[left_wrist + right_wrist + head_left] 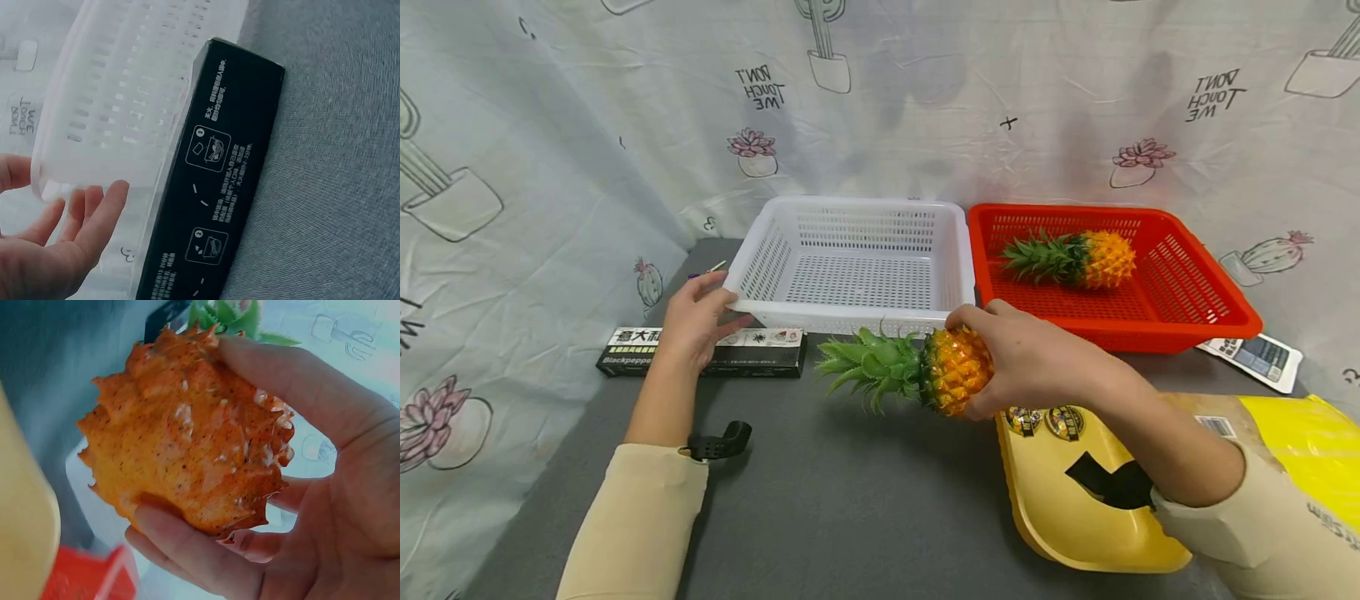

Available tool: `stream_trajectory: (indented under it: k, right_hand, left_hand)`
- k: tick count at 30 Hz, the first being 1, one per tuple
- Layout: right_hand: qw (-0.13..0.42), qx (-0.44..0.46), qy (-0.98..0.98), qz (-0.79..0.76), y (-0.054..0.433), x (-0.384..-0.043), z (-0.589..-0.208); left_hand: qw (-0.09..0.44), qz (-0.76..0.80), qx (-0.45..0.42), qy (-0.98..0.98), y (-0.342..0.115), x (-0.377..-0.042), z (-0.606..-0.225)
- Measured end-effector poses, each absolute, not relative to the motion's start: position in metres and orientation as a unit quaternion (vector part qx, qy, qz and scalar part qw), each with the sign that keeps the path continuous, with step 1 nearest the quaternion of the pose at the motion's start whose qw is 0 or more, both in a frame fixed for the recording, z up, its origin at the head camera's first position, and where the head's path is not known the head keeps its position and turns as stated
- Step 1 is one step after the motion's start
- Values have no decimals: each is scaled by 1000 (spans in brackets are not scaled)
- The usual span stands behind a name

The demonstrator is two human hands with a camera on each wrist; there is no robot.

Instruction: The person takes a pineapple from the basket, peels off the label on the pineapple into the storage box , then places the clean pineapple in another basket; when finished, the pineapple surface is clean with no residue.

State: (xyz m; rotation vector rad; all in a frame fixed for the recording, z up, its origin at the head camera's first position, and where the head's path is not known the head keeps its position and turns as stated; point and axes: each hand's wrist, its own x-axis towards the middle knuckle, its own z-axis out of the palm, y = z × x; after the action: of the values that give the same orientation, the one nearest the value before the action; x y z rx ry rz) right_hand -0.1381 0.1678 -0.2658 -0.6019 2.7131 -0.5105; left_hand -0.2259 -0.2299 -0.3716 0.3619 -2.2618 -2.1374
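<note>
My right hand [1037,358] grips a pineapple [958,371] by its orange body, above the grey table in front of the white basket [857,315]. The fruit lies sideways, its green leaves pointing left. In the right wrist view, thumb and fingers curl round the spiky pineapple [187,437]. At the white basket's left front corner, my left hand [691,321] holds the rim. The left wrist view shows fingers on both sides of that white basket corner [75,181]. Another pineapple [1108,260] lies in the red basket [1135,337].
A black pepper box [752,357] lies before the white basket, near my left hand. Under my right forearm stands a yellow tray [1075,517] with round stickers. A yellow packet [1300,442] and a white pouch [1262,358] lie right. A patterned curtain [925,108] hangs behind.
</note>
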Motion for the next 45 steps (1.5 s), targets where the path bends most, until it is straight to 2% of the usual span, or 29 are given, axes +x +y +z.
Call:
stream_trajectory:
  k: [9, 18, 23, 37, 45]
  right_hand:
    - [128, -221, 956, -147, 192, -146, -242]
    - [124, -231, 956, -135, 235, -164, -229]
    - [118, -238, 956, -127, 256, -173, -231]
    - [116, -178, 965, -152, 314, -207, -242]
    - [95, -141, 979, -114, 347, -224, -241]
  left_hand:
    - [-26, -814, 136, -564, -246, -219, -377]
    - [11, -814, 156, -559, -232, -219, -388]
    - [9, -818, 163, -551, -235, -217, -392]
    - [4, -838, 145, -525, -235, -214, -394]
    - [10, -846, 127, -518, -232, -221, -387]
